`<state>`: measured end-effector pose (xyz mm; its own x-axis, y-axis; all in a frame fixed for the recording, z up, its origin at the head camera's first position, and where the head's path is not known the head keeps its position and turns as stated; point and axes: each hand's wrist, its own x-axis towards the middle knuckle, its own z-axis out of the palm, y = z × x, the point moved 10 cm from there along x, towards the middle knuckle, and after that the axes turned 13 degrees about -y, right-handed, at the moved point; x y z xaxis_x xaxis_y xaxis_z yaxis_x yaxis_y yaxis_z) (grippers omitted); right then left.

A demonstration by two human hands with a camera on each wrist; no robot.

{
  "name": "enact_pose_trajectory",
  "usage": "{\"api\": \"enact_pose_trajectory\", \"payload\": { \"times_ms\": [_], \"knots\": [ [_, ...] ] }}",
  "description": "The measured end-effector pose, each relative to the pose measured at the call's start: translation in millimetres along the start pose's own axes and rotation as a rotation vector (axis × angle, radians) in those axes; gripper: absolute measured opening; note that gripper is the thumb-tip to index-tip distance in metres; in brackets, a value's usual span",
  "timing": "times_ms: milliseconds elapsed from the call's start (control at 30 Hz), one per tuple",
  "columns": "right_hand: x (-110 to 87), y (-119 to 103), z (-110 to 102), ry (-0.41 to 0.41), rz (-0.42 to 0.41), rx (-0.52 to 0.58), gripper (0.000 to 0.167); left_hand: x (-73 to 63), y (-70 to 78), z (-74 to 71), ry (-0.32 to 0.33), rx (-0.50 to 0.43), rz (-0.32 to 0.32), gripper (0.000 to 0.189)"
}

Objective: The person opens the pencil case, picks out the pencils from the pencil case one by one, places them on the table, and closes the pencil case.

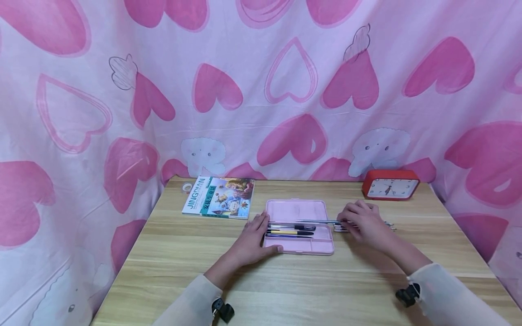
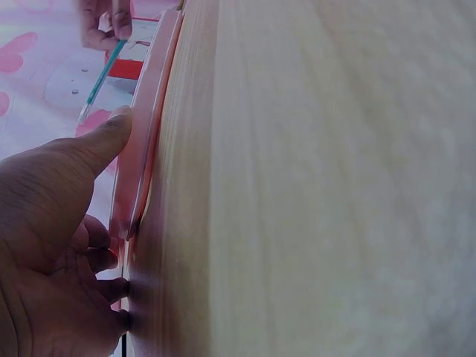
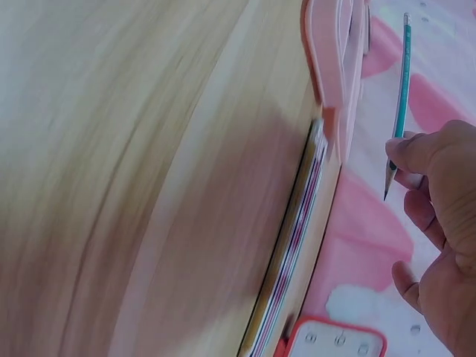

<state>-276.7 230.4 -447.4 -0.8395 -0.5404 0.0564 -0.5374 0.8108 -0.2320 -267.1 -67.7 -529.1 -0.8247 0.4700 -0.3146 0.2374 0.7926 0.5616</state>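
Observation:
A pink pencil case [image 1: 323,246] lies with its lid [image 1: 281,209] raised back on the table. Several pens [image 1: 291,233] are in its long compartment. My left hand [image 1: 253,239] rests against the case's left side, fingers extended and thumb on the front edge. In the right wrist view, my right hand [image 3: 450,201] pinches a green pencil [image 3: 403,97] near its sharpened tip. The eraser end points toward the case, and the pencil is above the table. Under that hand, to the right of the case, lies a row of several pencils [image 3: 291,238], partly hidden in the head view.
A red alarm clock [image 1: 390,185] stands at the back right of the wooden table [image 1: 310,290]. A picture-covered book [image 1: 224,198] lies at the back left, beside a small tape roll [image 1: 186,187]. A pink heart-patterned curtain [image 1: 228,131] hangs behind.

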Motion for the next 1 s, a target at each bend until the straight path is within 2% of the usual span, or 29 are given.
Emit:
{"api": "enact_pose_trajectory", "payload": {
  "times_ms": [167,400,700,1000],
  "knots": [
    [-15.3,16,-6,0.021,0.022,-0.002,0.034,0.5,-0.2,0.8,-0.002,0.011,-0.002,0.113],
    [-36.8,45,-3,0.018,0.078,-0.013,0.033,1.8,-1.2,1.0,-0.003,0.013,-0.008,0.114],
    [-60.7,73,9,-0.001,0.140,0.007,0.029,0.4,0.0,0.5,-0.001,0.005,-0.003,0.114],
    [-71.3,90,22,-0.039,0.196,0.033,0.028,1.7,-1.3,1.6,-0.007,0.008,-0.017,0.114]
  ]
}}
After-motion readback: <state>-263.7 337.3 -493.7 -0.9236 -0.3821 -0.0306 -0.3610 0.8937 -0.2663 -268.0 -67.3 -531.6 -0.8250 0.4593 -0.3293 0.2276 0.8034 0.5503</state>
